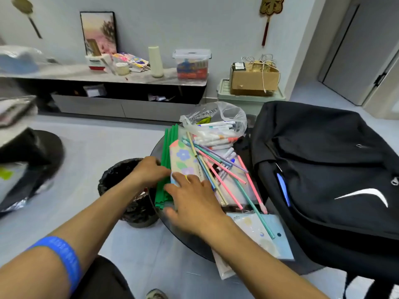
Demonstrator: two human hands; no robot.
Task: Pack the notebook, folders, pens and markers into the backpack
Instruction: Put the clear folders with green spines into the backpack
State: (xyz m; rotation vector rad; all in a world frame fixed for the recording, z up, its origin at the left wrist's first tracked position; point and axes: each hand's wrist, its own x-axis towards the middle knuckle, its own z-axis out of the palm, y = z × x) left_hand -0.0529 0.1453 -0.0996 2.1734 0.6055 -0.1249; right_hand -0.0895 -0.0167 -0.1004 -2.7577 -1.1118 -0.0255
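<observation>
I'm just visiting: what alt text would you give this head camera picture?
Both hands reach for a floral notebook lying on green folders on a small round table: left hand on the folders, right hand on the notebook. Loose pastel pens lie beside it, near a black backpack.

The clear plastic bag [216,119] holding markers carries dark print seen mirrored through the film; "THANK" can be made out, the rest not. The black backpack [323,169] bears a white swoosh logo [364,196] with no lettering. Small print along the edge of the flowered notebook [183,162] is too blurred to read.
</observation>
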